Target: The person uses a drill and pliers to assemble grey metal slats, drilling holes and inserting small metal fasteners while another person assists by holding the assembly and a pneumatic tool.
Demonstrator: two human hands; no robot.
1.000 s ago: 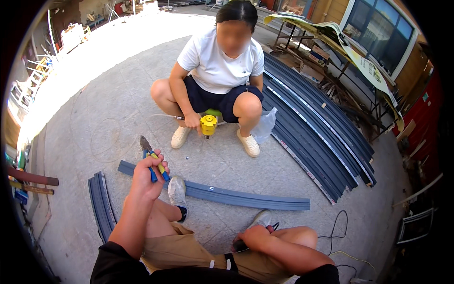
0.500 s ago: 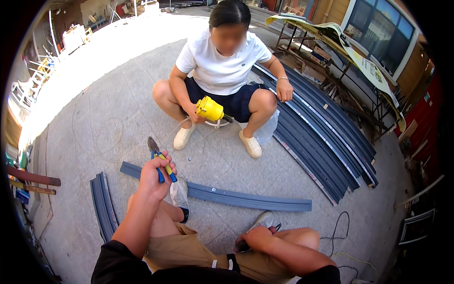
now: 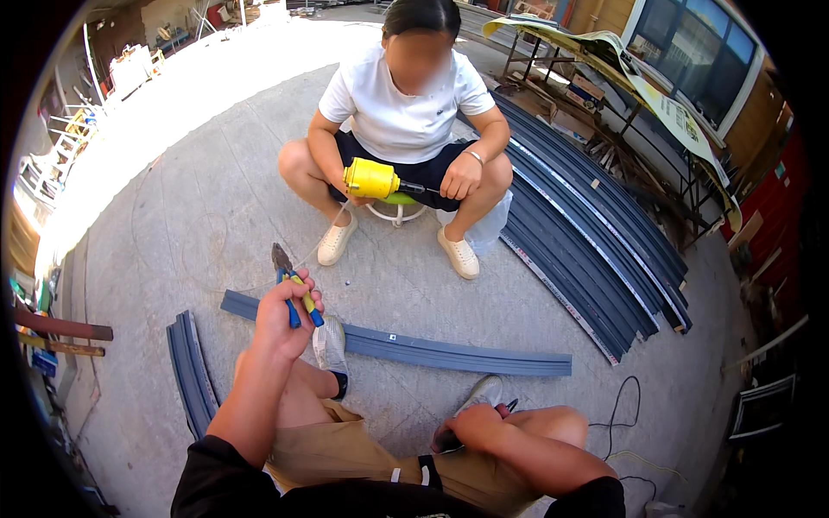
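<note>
Pliers: While the left hand (image 3: pixel 281 319) grips their handles, the pliers (image 3: pixel 281 262) stand nose up and tilted, raised over the floor (image 3: pixel 207 198).
Left hand: fingers wrapped round the blue-and-yellow handles; a full wrap, with no finger caught between them, should give the steadiest squeeze.
Right hand: the right hand (image 3: pixel 475 425) is curled low by the knee, near a dark thing (image 3: pixel 446 440); I cannot tell whether it grips it.
Hose: the hose (image 3: pixel 323 241) appears to pass near the pliers; best kept clear of their nose.
Strip: the strip (image 3: pixel 458 352) lies on the floor, partly hidden by a shoe (image 3: pixel 329 345); firm footing would help.
Co-worker: the co-worker (image 3: pixel 401 125) sits opposite, holding a yellow tool (image 3: pixel 371 178); pointing the pliers aside seems safer.
</note>
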